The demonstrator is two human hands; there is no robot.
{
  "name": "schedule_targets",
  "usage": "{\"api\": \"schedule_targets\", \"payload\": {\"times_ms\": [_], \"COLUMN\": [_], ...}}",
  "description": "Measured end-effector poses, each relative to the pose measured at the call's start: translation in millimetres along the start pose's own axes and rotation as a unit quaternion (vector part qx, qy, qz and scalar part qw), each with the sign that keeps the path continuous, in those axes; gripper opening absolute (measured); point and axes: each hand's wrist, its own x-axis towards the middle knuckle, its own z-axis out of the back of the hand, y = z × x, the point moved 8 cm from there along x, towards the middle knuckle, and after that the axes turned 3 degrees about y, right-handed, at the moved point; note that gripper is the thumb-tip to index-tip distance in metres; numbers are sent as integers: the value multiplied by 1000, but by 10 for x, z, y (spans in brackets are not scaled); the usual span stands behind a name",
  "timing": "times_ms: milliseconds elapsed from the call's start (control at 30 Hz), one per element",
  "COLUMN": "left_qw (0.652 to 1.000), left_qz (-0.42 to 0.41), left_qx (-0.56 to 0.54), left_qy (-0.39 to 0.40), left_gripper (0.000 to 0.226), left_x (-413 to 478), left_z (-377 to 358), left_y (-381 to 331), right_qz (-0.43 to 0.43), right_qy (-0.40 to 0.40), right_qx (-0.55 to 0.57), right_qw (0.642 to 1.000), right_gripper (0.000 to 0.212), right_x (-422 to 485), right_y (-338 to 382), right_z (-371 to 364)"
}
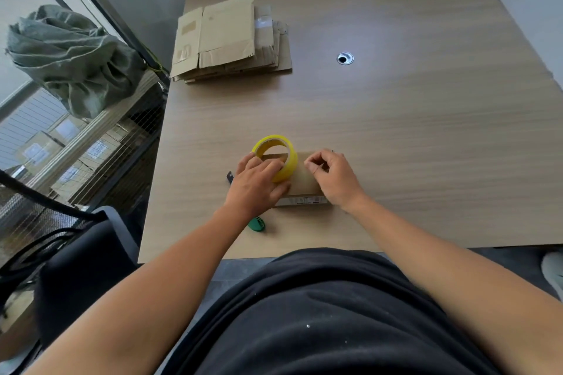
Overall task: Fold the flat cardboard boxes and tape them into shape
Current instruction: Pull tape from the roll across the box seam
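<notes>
Box of brown cardboard point(304, 181), small and already folded up, lies on the pale wood-grain table point(411, 137) close to its near edge, directly in front of the person, with a printed label showing on its near side. A roll of yellow adhesive tape point(291, 161) stands tilted on the box's top face. The left hand point(256, 184) grips the roll with its fingers curled over the near rim, which probably steadies the roll and pins the box down at once. The right hand point(333, 176) hovers over the right half of the box with fingers curled and the tips of thumb and forefinger point(309, 165) pressed together, a pose that suits drawing out a free tape end; no strip can be made out between them, so whether they hold anything cannot be told. The step in hand appears to be starting a strip across the top seam. A small green tool point(258, 225) lies just beside the left forearm and a small dark object point(230, 176) just left of that hand, both within easy reach. A stack of flat brown cardboard boxes point(228, 36) waits well apart at the far left of the table, near a round metal cable port point(345, 58). Off the table to the left sits a grey-green woven sack point(76, 55).
</notes>
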Motion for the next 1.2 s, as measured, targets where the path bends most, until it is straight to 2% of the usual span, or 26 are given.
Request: {"api": "schedule_targets", "payload": {"times_ms": [67,167,233,333,433,633,767,833,900,967,1000,1067,1100,1133,1200], "left_qw": [1000,999,999,998,999,998,999,998,998,998,998,998,998,998,995], "left_qz": [-15,-35,-43,-47,-45,-49,-46,-47,-49,-49,-47,-49,-53,-59,-87], "left_qx": [4,20,20,27,26,28,23,23,25,24,22,22,25,31,49], "left_qy": [12,21,5,-11,-3,2,-6,-17,-21,-18,-18,-16,-15,-14,-13], "left_gripper": [37,40,40,37,35,41,51,49,48,47,46,43,40,37,33], "left_x": [43,58,39,34,48,55,54,51,57,74,83,83,78,75,86], "left_z": [14,11,3,-12,-39,-54,-82,-81,-77,-78,-73,-67,-66,-63,-36], "left_y": [52,83,69,64,76,74,78,80,59,38,42,43,28,7,-38], "right_qz": [-35,-160,-234,-296,-327,-323,-333,-337,-300,-177,-97,33,67,84,75], "right_qy": [-25,-86,-60,-29,-36,-5,22,24,-22,-105,-108,-12,49,87,102], "right_qx": [37,112,197,332,374,352,270,173,42,-8,-15,-67,-125,-192,-280], "right_qw": [998,977,950,895,867,879,903,925,953,979,989,997,989,974,952], "right_gripper": [8,13,17,19,22,13,11,28,52,51,50,53,56,60,68], "right_x": [2,-44,-77,-87,-97,-94,-106,-111,-50,80,151,258,275,277,282], "right_y": [-74,-431,-627,-710,-764,-935,-1013,-1040,-1019,-771,-579,-269,-204,-203,-301], "right_z": [159,492,534,409,334,268,105,130,338,528,502,167,-37,-179,-265]}}
